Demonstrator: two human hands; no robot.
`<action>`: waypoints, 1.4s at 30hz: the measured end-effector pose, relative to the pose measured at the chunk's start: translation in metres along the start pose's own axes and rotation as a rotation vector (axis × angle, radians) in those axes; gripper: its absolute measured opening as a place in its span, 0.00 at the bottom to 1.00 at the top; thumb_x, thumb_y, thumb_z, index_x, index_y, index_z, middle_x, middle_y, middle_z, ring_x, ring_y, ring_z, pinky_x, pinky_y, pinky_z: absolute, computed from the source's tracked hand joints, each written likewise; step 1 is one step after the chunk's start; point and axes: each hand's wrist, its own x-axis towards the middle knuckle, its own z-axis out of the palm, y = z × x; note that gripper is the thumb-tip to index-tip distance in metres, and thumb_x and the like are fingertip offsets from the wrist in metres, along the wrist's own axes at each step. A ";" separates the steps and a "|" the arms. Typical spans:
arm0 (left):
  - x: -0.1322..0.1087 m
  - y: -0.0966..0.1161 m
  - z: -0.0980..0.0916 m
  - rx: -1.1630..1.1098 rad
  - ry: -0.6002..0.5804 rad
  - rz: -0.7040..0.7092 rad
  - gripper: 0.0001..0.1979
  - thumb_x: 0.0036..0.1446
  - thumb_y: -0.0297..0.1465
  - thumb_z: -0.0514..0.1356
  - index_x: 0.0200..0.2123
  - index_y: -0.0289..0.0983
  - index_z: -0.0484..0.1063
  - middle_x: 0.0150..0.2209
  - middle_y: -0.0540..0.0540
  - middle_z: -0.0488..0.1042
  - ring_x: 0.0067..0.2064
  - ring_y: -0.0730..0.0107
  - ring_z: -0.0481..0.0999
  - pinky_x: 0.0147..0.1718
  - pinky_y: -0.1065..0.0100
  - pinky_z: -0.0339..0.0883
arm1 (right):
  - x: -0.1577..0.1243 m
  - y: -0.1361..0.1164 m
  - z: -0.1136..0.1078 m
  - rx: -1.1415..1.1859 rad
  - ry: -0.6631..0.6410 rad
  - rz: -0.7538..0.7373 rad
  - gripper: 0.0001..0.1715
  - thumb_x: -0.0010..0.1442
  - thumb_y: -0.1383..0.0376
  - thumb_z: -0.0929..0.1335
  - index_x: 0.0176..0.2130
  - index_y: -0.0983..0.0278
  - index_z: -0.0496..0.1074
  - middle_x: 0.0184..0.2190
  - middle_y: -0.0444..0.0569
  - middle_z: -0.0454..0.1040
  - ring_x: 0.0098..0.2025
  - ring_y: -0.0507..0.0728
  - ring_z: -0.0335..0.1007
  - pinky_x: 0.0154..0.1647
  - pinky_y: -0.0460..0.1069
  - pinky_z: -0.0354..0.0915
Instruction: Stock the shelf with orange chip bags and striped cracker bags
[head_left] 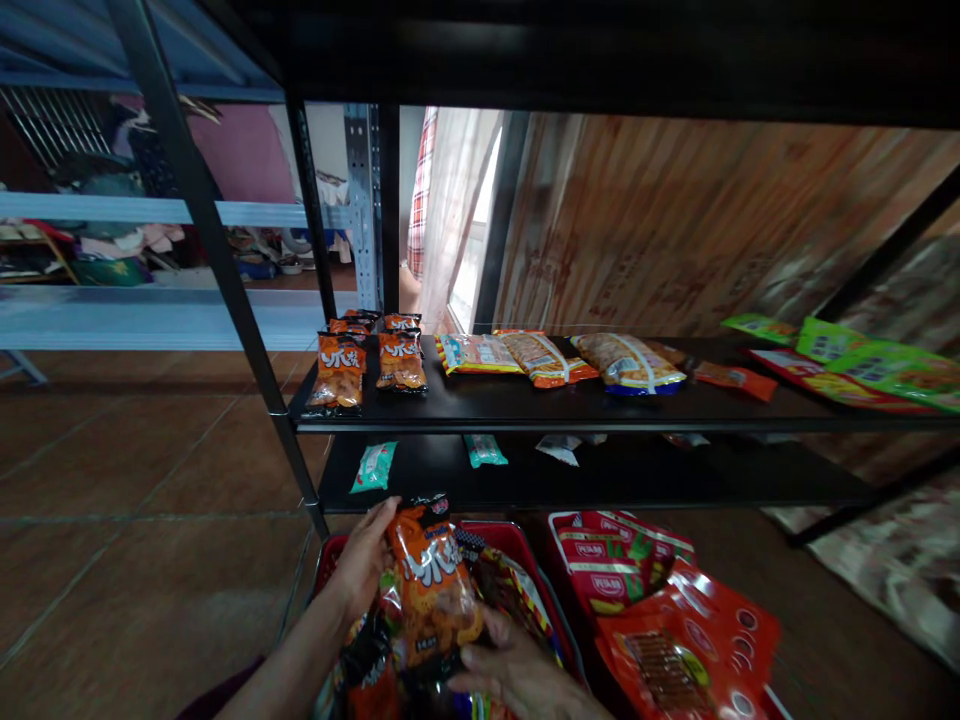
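Observation:
An orange and black snack bag (431, 580) is between my hands, tilted with its printed front towards me, above a red basket (517, 535). My left hand (364, 565) grips its upper left edge, the thumb near the top seal. My right hand (517, 665) is closed at its lower right corner, fingers over the front. Beneath it, a similar orange bag (371, 685) and other colourful packets fill the basket. On the shelf above stand matching orange bags (337, 370), grouped at the left end.
The black shelf (495, 405) carries a row of noodle-like snack packets (630, 362) and green packets (847, 345). On the lower shelf (637, 485) lie small teal packets (375, 467). A second basket at right holds red packets (690, 640). A black post (225, 270) rises at left.

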 end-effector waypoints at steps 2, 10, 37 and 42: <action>-0.005 0.001 -0.005 0.019 -0.102 -0.075 0.24 0.45 0.49 0.66 0.40 0.38 0.74 0.43 0.41 0.78 0.45 0.60 0.77 0.38 0.66 0.70 | -0.007 0.001 0.003 0.002 0.035 -0.035 0.35 0.40 0.56 0.78 0.49 0.55 0.73 0.50 0.48 0.73 0.55 0.63 0.68 0.49 0.53 0.68; -0.047 -0.034 -0.026 0.253 -0.325 -0.132 0.39 0.45 0.49 0.66 0.58 0.40 0.63 0.55 0.38 0.69 0.54 0.53 0.71 0.43 0.60 0.68 | -0.023 -0.010 0.026 0.084 0.165 -0.166 0.31 0.41 0.57 0.78 0.47 0.57 0.74 0.49 0.49 0.75 0.52 0.62 0.71 0.52 0.55 0.66; 0.053 0.136 0.091 0.730 0.219 0.952 0.18 0.54 0.24 0.56 0.50 0.38 0.69 0.42 0.43 0.75 0.42 0.66 0.76 0.43 0.62 0.72 | 0.114 -0.249 0.090 -0.308 0.294 -0.657 0.16 0.40 0.68 0.72 0.34 0.62 0.72 0.29 0.41 0.73 0.29 0.49 0.66 0.31 0.45 0.64; 0.074 0.131 0.081 0.899 0.379 0.953 0.18 0.54 0.23 0.57 0.49 0.38 0.70 0.43 0.42 0.76 0.45 0.63 0.76 0.47 0.59 0.69 | 0.139 -0.246 0.086 -0.372 0.351 -0.584 0.12 0.42 0.73 0.69 0.31 0.63 0.71 0.24 0.39 0.70 0.26 0.49 0.65 0.27 0.44 0.64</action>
